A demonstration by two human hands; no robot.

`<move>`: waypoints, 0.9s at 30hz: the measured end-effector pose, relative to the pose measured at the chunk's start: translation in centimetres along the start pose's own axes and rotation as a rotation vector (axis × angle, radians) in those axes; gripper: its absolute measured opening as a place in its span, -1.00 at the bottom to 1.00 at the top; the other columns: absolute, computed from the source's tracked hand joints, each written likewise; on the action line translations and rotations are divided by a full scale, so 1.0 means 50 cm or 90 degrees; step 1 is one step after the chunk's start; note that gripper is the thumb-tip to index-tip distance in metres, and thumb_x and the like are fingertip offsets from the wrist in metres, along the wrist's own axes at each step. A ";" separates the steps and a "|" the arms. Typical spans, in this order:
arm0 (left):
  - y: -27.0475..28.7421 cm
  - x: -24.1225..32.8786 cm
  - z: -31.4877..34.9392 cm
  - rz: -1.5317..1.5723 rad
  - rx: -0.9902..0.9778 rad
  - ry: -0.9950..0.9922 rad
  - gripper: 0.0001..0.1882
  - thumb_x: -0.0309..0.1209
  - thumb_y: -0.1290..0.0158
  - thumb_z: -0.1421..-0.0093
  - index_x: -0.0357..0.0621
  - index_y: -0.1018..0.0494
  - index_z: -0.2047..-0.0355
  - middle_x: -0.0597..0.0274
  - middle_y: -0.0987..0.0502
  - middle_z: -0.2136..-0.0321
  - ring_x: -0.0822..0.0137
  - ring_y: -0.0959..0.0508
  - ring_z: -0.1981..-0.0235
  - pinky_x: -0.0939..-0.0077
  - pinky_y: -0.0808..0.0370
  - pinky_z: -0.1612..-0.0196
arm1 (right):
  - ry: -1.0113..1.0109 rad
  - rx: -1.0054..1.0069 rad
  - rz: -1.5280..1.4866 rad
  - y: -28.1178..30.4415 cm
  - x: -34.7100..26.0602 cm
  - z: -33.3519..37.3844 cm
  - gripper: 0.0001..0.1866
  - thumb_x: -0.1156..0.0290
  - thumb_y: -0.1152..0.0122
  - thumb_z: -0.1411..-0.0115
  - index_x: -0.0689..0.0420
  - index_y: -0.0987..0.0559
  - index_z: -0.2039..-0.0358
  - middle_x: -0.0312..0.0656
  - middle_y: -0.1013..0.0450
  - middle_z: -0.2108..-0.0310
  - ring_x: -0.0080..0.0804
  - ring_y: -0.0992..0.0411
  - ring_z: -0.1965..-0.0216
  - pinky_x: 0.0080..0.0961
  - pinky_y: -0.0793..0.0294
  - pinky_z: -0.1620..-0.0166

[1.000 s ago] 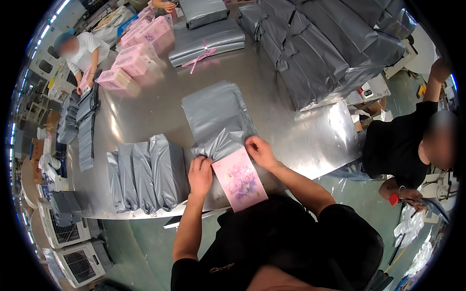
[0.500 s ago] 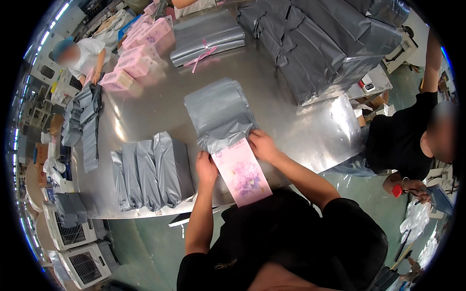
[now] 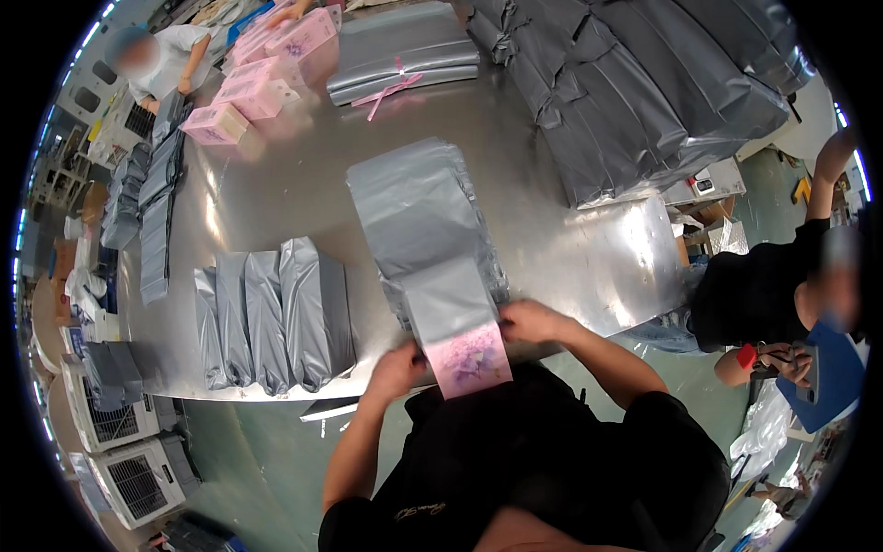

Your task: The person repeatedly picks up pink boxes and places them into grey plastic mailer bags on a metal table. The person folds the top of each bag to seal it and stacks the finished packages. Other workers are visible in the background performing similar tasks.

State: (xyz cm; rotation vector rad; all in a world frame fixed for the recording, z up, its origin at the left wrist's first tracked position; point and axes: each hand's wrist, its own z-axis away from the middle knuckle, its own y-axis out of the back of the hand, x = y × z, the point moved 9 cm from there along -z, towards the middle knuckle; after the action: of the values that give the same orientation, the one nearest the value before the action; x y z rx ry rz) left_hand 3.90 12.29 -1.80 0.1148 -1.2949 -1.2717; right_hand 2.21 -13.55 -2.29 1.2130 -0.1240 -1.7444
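A pink box with a purple flower print [image 3: 471, 362] is partly inside a grey plastic mailing bag [image 3: 451, 299], its near end still bare against my black shirt. My left hand [image 3: 397, 370] is closed at the left corner of the bag's mouth. On the opposite side, my right hand [image 3: 533, 322] pinches the bag's right edge; the fingertips of both hands are partly hidden. Beneath the bag and beyond it lies a stack of flat grey bags [image 3: 409, 198] on the metal table [image 3: 285, 198].
Several filled grey bags [image 3: 317, 317] stand at the left. More pink boxes [image 3: 248, 87] and a ribbon-tied bundle of grey bags [image 3: 405, 55] lie at the far side. Large grey packages [image 3: 644, 92] fill the far right. Other people are at the left and right.
The bag has been drawn toward me over the pink box, covering much more of it. Both hands moved nearer to my body along with the bag's mouth.
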 end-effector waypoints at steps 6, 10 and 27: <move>-0.020 -0.010 -0.016 0.167 0.119 0.016 -0.74 -0.28 -0.16 -0.19 -0.23 -0.47 0.27 -0.13 -0.60 0.41 -0.14 -0.61 0.33 0.05 -0.53 0.25 | 0.098 0.247 -0.117 0.029 -0.001 0.009 -0.72 0.24 -0.23 -0.22 0.22 -0.65 0.29 0.00 -0.58 0.43 -0.10 -0.55 0.40 -0.22 -0.53 0.25; 0.001 -0.047 -0.083 0.434 0.232 0.084 -0.86 -0.43 -0.05 -0.29 -0.27 -0.40 0.31 0.09 -0.55 0.60 0.33 -0.59 0.63 0.40 -0.51 0.52 | -0.032 0.233 -0.308 0.049 0.073 -0.022 -0.76 0.25 -0.21 -0.33 0.19 -0.62 0.29 -0.26 -0.56 0.52 -0.58 -0.47 0.54 -0.50 -0.44 0.45; -0.071 -0.061 -0.019 0.613 0.321 0.179 -0.84 -0.37 -0.10 -0.36 -0.22 -0.52 0.29 0.22 -0.54 0.61 0.45 -0.44 0.69 0.49 -0.38 0.60 | 0.286 0.380 0.244 -0.004 -0.233 -0.131 -0.77 0.44 -0.23 -0.16 0.09 -0.68 0.16 -0.12 -0.59 0.22 -0.07 -0.55 0.17 -0.16 -0.55 0.08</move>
State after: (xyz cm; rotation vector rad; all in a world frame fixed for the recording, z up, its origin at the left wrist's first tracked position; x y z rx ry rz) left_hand 3.12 12.64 -6.47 0.0131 -1.1617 -0.0970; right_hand 7.47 -2.04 2.09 1.8419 -0.5980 -1.0923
